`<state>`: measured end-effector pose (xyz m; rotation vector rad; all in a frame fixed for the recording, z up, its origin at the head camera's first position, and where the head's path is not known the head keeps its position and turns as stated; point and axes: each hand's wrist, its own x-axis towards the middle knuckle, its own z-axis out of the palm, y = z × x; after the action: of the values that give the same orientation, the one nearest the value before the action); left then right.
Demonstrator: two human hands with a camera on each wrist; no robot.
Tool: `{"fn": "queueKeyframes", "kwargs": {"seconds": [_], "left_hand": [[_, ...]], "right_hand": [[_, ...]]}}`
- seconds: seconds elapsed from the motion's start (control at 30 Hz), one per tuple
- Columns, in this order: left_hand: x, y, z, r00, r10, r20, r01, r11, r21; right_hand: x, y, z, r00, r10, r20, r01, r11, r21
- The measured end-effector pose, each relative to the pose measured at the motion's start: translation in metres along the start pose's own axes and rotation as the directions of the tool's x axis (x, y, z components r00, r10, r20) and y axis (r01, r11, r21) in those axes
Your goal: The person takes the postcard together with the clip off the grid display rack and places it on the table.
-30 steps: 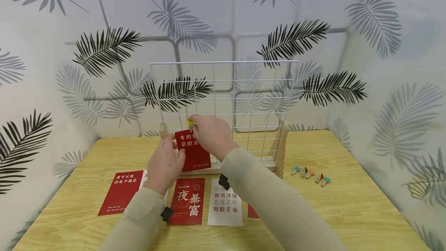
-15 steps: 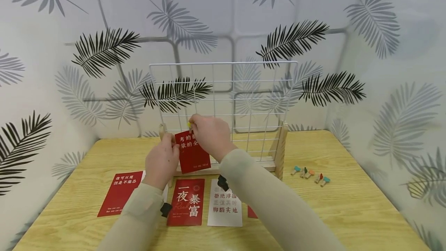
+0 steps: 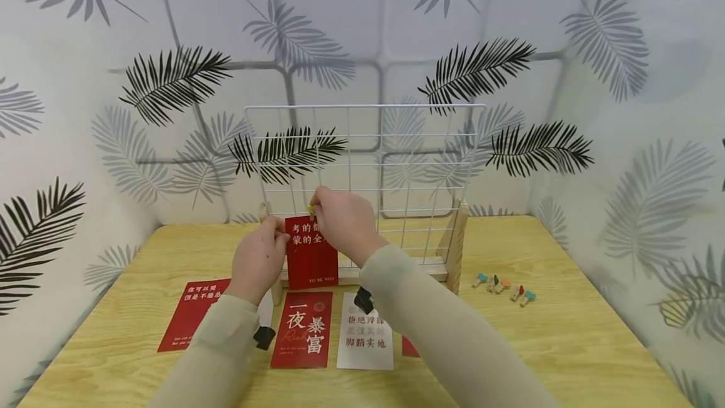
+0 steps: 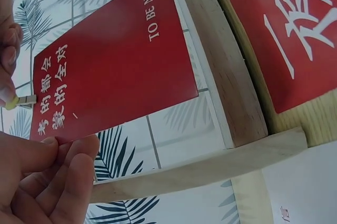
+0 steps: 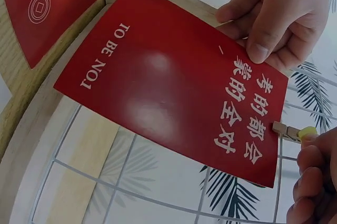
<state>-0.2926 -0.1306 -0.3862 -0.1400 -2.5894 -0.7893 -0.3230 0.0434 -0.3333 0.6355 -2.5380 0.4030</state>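
Note:
A red card (image 3: 313, 263) with white lettering is held upright against the lower left of a white wire grid (image 3: 365, 135). My left hand (image 3: 262, 257) pinches its left edge near the top, thumb in front in the right wrist view. With my right hand (image 3: 348, 222) I pinch a small wooden clothespin (image 5: 287, 130) with a yellow top. Its jaws sit over the card's top edge, close to a grid wire. The card's upper right part is hidden behind my right hand in the head view.
On the table (image 3: 504, 357) lie a red card (image 3: 303, 332), a white card (image 3: 365, 339) and another red card (image 3: 189, 313) at left. Several clothespins (image 3: 504, 287) lie at right. A wooden stand (image 3: 457, 244) bears the grid.
The red card has swung from a slight tilt to nearly straight, its lower edge shifting left. My left hand has moved slightly left and down; both hands keep their pinch.

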Motion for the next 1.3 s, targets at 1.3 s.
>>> {"fn": "queueKeyframes", "kwargs": {"seconds": [1.3], "left_hand": [[-0.012, -0.004, -0.021, 0.994, 0.063, 0.088, -0.058, 0.996, -0.060]], "right_hand": [[-0.052, 0.045, -0.025, 0.997, 0.001, -0.074, 0.005, 0.996, 0.085]]}}
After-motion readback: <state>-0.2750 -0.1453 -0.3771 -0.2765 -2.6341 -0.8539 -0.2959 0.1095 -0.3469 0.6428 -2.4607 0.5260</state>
